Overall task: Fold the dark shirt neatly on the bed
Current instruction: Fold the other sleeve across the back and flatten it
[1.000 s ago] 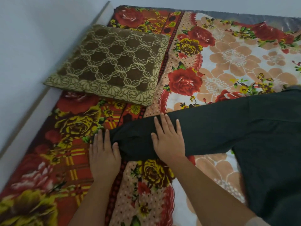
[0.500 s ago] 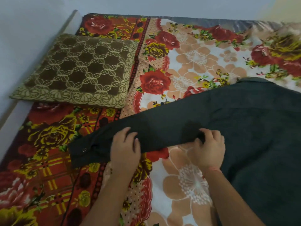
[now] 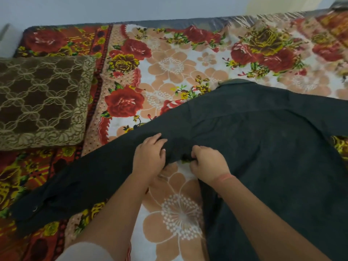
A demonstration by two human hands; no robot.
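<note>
Bed (image 3: 188,213): fills the view, covered by a floral blanket in red, peach and white; serves as the flat folding surface. Dark shirt (image 3: 263,157): largest loose item, spread flat from the centre toward 3 and 5 o'clock, collar (image 3: 235,82) toward 12 o'clock; apparently laid out so the sleeves can be turned in before the body is folded. Cushion (image 3: 41,102): brown with a pale lattice pattern, at 9 o'clock, well apart from the shirt body and clear of the working area. Sleeve (image 3: 84,181): runs diagonally from the shoulder near centre out to 8 o'clock, its buttoned cuff (image 3: 35,208) lying on the blanket's red border; stretched straight, likely to keep creases out ahead of the fold. Left hand (image 3: 148,157): at centre, fingers curled over the sleeve's near edge close to the armpit, closed on a pinch of cloth. Right hand (image 3: 207,162): just beside the left, toward 3 o'clock, fist closed on gathered fabric where sleeve meets body, a thin reddish band at the wrist. Judgement: both hands grip at the sleeve's root because that is the hinge line; the step in hand looks like setting the sleeve fold, with the body folds not yet made.
</note>
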